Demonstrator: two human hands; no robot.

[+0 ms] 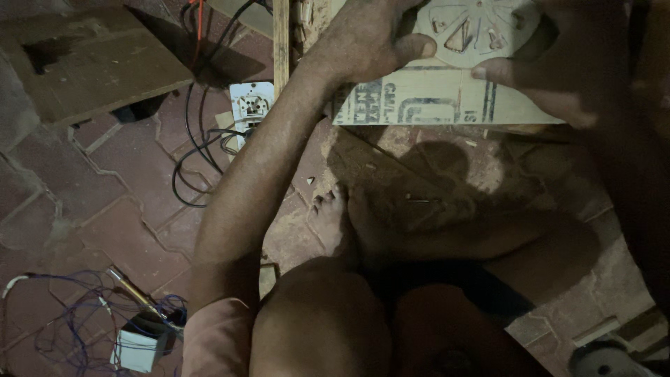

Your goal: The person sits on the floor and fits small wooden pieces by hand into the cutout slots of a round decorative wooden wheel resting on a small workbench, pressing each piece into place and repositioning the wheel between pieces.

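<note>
A seated person's left hand [370, 38] and right hand [551, 77] close their fingers on opposite edges of a round wooden disc [474, 31] with cut-out shapes, held flat on a printed board [433, 98] above the brick floor [84, 181]. The piece appears to be at the positioning stage, and any further handling seems to call for a firm, level grip from both sides. A white socket box [250, 105] with black cables [195, 139] lies nearby.

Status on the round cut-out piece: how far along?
Done: the round wooden disc already carries cut slots and a triangular opening. In hand: left hand and right hand both grip it over the printed board. Left: cannot tell; no tool at the disc.
</note>
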